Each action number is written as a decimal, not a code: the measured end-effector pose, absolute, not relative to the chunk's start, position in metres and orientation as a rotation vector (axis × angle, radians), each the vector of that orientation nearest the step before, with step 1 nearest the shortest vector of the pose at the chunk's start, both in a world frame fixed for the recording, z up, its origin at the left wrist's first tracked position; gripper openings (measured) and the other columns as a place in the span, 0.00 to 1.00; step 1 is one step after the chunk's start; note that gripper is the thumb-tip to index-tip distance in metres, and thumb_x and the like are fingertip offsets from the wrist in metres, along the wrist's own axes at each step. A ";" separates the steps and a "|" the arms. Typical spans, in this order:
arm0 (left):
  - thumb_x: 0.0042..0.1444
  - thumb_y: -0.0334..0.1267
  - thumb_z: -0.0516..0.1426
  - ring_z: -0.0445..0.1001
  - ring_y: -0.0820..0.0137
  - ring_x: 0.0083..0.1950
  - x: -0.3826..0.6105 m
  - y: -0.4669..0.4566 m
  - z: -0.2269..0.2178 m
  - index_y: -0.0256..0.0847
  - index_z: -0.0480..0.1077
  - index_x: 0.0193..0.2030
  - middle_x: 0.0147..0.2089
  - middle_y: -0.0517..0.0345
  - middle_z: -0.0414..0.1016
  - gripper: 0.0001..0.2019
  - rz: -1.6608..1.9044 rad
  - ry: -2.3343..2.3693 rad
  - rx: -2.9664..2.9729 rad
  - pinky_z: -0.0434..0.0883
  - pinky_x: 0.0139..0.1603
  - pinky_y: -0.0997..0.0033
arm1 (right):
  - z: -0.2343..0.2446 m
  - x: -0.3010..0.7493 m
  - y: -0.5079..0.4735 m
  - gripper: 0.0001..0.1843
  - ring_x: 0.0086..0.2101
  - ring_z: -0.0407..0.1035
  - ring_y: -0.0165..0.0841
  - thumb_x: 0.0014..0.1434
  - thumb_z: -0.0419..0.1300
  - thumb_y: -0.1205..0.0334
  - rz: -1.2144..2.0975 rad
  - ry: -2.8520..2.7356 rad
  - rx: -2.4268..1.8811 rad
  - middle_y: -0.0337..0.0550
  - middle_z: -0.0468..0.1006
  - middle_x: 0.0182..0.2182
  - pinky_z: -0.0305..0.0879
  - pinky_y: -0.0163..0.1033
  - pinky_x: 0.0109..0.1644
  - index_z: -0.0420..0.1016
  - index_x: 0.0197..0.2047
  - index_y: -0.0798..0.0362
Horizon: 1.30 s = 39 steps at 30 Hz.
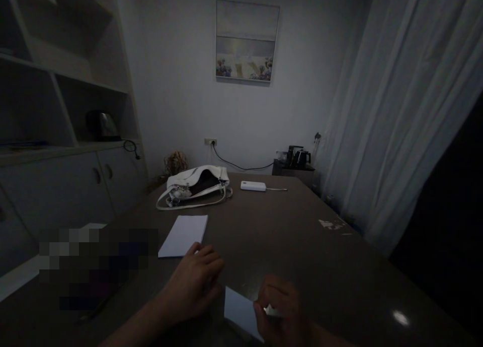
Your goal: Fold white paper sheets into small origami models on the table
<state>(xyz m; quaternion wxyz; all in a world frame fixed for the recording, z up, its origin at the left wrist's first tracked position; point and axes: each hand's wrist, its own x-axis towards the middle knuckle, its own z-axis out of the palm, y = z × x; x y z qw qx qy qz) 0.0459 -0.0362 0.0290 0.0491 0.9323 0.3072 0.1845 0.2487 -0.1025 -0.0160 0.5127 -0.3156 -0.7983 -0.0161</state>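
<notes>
My right hand (pixel 279 306) pinches a small piece of pale paper (pixel 241 310) between thumb and fingers, low in the view near the table's front. The paper looks bent or folded, and its lower part is hidden in shadow. To the left of it, my left hand (pixel 198 281) is closed with curled fingers, a small gap away from the paper's edge. Nothing shows in that hand. Just beyond my left hand lies a stack of white paper (pixel 184 236), one corner of it covered by the fingers.
On the brown table (pixel 294 236), a white handbag (pixel 198 183) and a white power bank (pixel 253 186) with a short cable lie farther back. A pixelated patch hides something at left. Pale scraps or marks (pixel 331 224) are at right. A kettle (pixel 101 125) stands on the shelf.
</notes>
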 end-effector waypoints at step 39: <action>0.53 0.32 0.52 0.69 0.71 0.34 0.064 -0.062 0.008 0.40 0.68 0.31 0.31 0.60 0.71 0.04 0.665 0.883 2.270 0.65 0.36 0.75 | -0.025 0.240 -0.096 0.08 0.17 0.52 0.23 0.49 0.52 0.67 0.337 -1.947 -0.939 0.32 0.56 0.16 0.47 0.30 0.21 0.58 0.20 0.53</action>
